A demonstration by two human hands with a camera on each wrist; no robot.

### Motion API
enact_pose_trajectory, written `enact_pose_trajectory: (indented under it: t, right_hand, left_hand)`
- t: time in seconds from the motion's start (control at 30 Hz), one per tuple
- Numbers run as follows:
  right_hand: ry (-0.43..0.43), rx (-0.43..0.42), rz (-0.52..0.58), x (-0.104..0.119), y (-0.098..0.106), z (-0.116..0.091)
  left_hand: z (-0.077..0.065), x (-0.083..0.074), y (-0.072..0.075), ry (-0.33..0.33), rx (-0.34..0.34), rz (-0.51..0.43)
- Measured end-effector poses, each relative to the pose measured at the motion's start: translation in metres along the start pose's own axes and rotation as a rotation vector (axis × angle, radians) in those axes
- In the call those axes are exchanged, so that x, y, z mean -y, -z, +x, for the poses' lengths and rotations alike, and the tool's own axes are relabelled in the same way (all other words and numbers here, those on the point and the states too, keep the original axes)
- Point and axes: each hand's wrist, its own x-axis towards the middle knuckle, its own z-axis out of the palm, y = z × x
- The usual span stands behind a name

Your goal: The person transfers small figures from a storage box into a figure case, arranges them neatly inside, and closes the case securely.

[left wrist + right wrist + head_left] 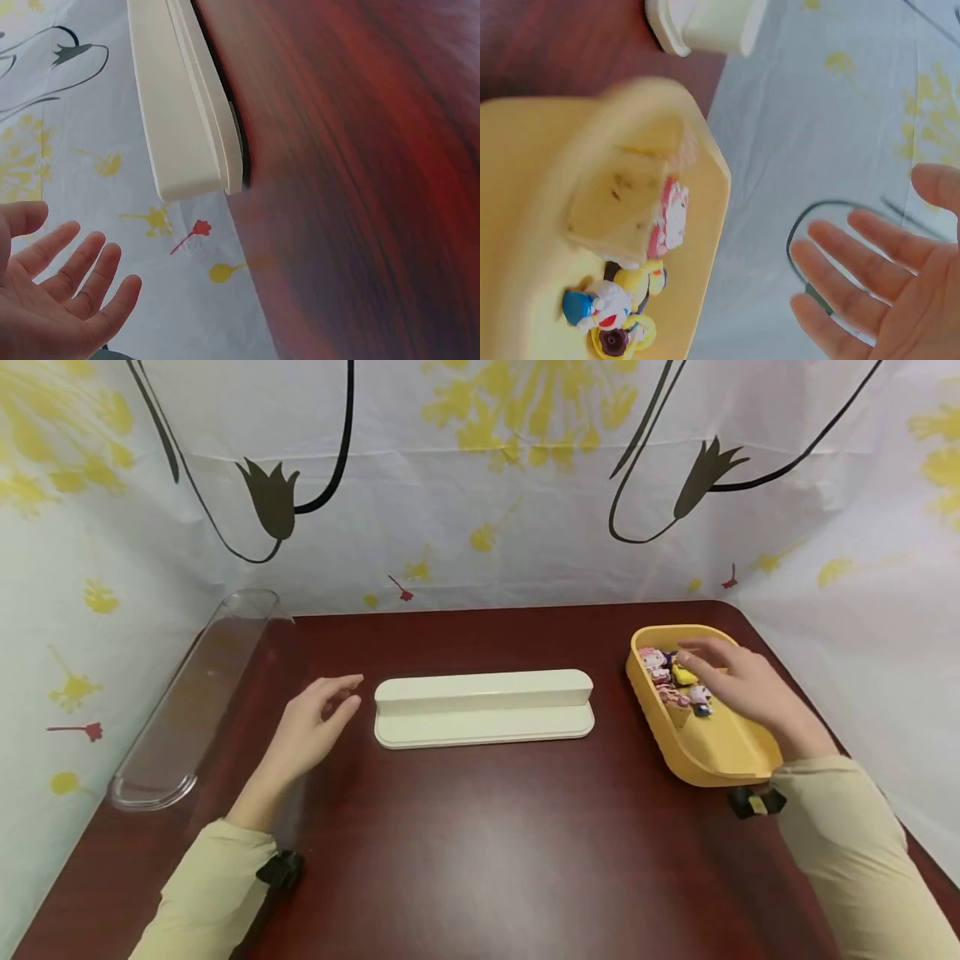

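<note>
White sheeting [525, 568] printed with yellow and grey flowers backs a reddish-brown, wood-grained desk [480, 835]. Head view: a cream stepped stand [483, 727] lies lengthwise across the middle. Just beside its left end is the left hand [303, 727], grip released, thumb apart from the fingers. A clear plastic cover [198, 702] lies along the desk's left edge. At the right, a yellow tray [731, 747] contains small cartoon figurines [672, 696] grouped toward its far left part. The right hand [750, 685] hovers over the tray near them, grip relaxed and holding nothing.

Left wrist view: palm visible, fingers spread, apart from the stand.

Right wrist view: fingers loosely extended, clear of the figurines; a blue-and-white one lies beside a yellow one.
</note>
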Motion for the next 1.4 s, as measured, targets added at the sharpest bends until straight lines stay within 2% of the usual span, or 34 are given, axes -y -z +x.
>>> enact_pose_trajectory:
  t: [0.13, 0.23, 0.43, 0.53, 0.73, 1.0, 1.27, 1.4]
  right_hand:
    - [-0.045, 0.111, 0.114, -0.011, 0.012, 0.016]
    - [-0.107, 0.201, 0.188, -0.023, 0.017, 0.026]
    - [-0.230, 0.402, 0.258, -0.048, 0.023, 0.038]
    - [-0.294, 0.472, 0.298, -0.059, 0.023, 0.041]
    - [-0.388, 0.497, 0.359, -0.076, 0.014, 0.044]
    - [-0.426, 0.523, 0.391, -0.085, 0.007, 0.042]
    - [-0.506, 0.661, 0.404, -0.081, -0.003, 0.061]
    - [-0.571, 0.708, 0.427, -0.087, -0.004, 0.062]
  left_hand:
    - [0.010, 0.005, -0.001, 0.088, 0.029, -0.054]
    - [0.015, 0.008, -0.002, 0.129, 0.049, -0.069]
    - [0.024, 0.015, -0.006, 0.160, 0.117, -0.081]
    - [0.028, 0.019, -0.008, 0.170, 0.142, -0.082]
    - [0.033, 0.026, -0.014, 0.201, 0.181, -0.082]
    - [0.035, 0.028, -0.020, 0.201, 0.219, -0.041]
    - [0.038, 0.033, -0.021, 0.193, 0.229, -0.010]
    - [0.041, 0.030, -0.026, 0.182, 0.238, -0.018]
